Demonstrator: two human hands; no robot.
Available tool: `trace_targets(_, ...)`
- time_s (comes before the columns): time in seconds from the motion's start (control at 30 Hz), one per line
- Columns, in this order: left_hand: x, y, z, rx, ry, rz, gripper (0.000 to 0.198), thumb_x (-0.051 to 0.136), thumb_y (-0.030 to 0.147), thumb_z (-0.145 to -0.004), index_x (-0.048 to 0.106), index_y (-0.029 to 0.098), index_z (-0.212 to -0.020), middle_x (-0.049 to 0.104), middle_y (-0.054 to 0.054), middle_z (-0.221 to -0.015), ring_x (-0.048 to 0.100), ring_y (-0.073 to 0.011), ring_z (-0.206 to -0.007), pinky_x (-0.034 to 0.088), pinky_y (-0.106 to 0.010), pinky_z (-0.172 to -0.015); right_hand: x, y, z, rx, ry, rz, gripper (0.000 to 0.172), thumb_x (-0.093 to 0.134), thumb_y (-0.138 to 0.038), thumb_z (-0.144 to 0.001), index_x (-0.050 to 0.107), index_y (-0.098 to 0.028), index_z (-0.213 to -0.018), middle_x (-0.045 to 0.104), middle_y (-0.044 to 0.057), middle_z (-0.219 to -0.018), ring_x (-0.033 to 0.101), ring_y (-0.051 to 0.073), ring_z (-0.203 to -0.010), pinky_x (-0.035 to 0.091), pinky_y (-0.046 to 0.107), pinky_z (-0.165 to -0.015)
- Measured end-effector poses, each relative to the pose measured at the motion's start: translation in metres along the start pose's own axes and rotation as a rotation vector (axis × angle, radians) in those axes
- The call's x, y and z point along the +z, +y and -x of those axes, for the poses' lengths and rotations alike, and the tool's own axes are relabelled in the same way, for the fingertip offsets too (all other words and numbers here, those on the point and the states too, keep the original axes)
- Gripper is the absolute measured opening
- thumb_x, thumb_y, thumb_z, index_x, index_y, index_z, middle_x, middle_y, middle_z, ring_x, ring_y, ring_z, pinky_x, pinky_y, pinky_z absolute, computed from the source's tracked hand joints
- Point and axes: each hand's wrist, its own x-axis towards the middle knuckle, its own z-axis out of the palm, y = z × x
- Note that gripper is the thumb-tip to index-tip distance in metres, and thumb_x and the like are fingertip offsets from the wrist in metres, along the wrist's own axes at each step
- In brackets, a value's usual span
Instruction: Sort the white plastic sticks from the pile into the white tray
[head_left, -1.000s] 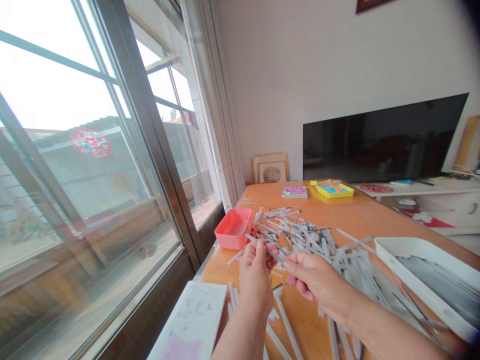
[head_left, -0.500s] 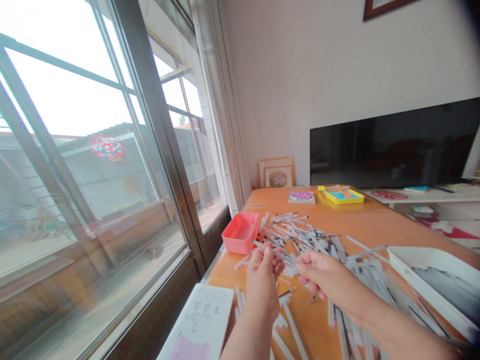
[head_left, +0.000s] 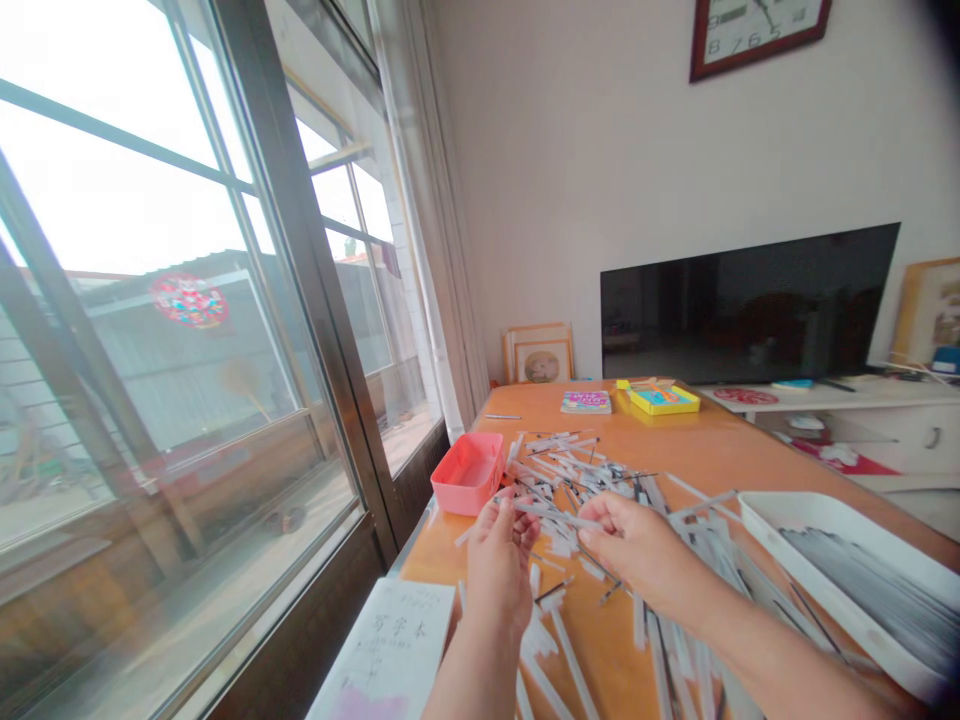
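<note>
Both hands hold one thin white stick (head_left: 553,515) level above the orange table (head_left: 720,450). My left hand (head_left: 496,570) pinches its left end with closed fingers. The fingers of my right hand (head_left: 637,550) are closed round its right end. Under and beyond the hands lies a big loose pile of white sticks and thin dark rods (head_left: 600,480). More white sticks (head_left: 551,640) lie near the table's front edge.
A pink box (head_left: 469,473) stands open left of the pile, near the window. A white tray (head_left: 840,570) with dark rods sits at the right. A printed notebook (head_left: 390,645) lies at the front left. Books (head_left: 656,397) and a television (head_left: 750,305) are at the back.
The stick now lies more level between the hands, and both hands shifted slightly left and down. The view tilted up, so a wall clock shows.
</note>
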Motion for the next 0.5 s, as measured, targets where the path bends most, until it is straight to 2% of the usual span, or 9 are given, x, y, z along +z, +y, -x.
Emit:
trace_targets(0.27,0.002,0.0,0.002,-0.038,-0.092,-0.002,0.032,0.076,0.024,-0.079,0.063,0.015,-0.106,0.072,-0.011,-0.097,0.067,-0.0133,-0.077,0.054,-0.026,-0.077,-0.017,-0.008,-0.005,-0.086,0.028,0.282,0.016,0.059,-0.034,-0.081,0.066,-0.022,-0.089,0.071,0.0,-0.077,0.062,0.017,-0.072,0.043,0.026,-0.067)
trace_targets(0.5,0.005,-0.004,0.007,-0.094,-0.177,-0.069,0.038,0.077,0.027,-0.079,0.062,0.016,-0.112,0.072,-0.012,-0.103,0.067,-0.0136,-0.078,0.054,-0.029,-0.08,-0.028,0.007,0.005,-0.115,0.024,0.278,0.015,0.056,-0.033,-0.083,0.065,-0.021,-0.083,0.068,-0.001,-0.072,0.059,0.016,-0.067,0.041,0.025,-0.063)
